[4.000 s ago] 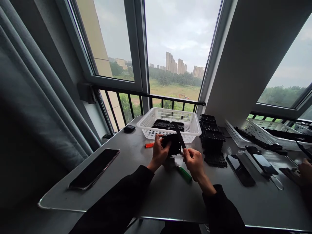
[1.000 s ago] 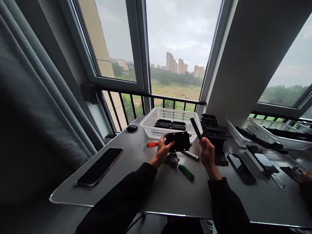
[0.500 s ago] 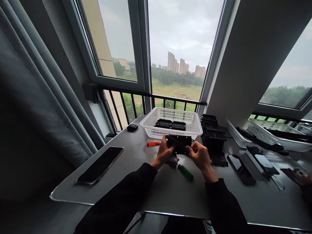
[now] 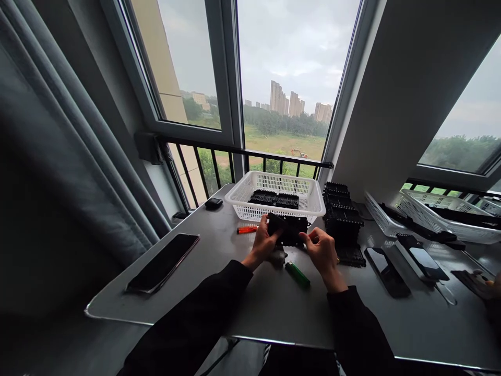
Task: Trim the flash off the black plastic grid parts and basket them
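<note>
A flat black plastic part is held upright just above the grey table, in front of the white basket. My left hand grips its left end, fingers wrapped round it. My right hand pinches its right end. A thin black strip seen earlier now lies against the part and I cannot pick it out. More black parts lie inside the basket. A stack of the same black parts stands right of the basket.
A green lighter lies under my hands and an orange lighter to the left. Phones lie at the left and right. More white baskets stand at the far right, where another person's hand shows.
One second ago my right hand held a thin black strip up, apart from the part. It has since come down to the part's right end, and both hands now hold the part.
</note>
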The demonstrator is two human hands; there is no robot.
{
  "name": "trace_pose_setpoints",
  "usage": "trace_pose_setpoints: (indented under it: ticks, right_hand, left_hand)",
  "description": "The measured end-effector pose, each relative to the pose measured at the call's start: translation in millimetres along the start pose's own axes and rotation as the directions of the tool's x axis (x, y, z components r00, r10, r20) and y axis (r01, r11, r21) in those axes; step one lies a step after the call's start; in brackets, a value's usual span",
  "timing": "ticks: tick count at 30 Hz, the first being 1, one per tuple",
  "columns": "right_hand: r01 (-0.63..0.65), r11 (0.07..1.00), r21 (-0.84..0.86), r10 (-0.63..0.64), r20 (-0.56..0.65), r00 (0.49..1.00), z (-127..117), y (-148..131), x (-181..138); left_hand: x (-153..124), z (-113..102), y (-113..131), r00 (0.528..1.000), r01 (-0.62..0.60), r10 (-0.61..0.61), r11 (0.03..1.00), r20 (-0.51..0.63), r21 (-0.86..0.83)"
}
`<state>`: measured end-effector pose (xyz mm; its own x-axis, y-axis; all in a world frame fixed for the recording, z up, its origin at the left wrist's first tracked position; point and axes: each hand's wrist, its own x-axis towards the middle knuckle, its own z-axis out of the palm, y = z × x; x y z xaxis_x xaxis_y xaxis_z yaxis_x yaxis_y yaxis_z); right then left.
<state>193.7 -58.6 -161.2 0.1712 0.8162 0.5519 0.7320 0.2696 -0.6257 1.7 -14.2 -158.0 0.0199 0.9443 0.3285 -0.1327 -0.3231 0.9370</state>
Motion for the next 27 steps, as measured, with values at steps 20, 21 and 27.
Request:
trace_pose_setpoints:
  ticks: [20, 21, 27]
  right_hand:
    - [-0.1, 0.992, 0.074, 0.107, -0.096, 0.99, -18.2, 1.8, 0.8]
    - [-0.082, 0.993, 0.088, 0.089, -0.083, 0.993, -18.2, 0.5, 0.6]
    - [-0.074, 0.997, 0.008, 0.074, -0.069, 0.995, -17.9, 6.6, 3.0]
  left_hand:
    - [0.3, -0.5, -0.6, 0.998, 0.019, -0.017, 0.999, -0.062, 0.033]
    - [0.2, 0.3, -0.4, 0.998, 0.023, -0.021, 0.999, -0.053, 0.038]
    - [0.5, 2.3, 1.4, 0.999, 0.025, -0.024, 0.999, -0.045, 0.021]
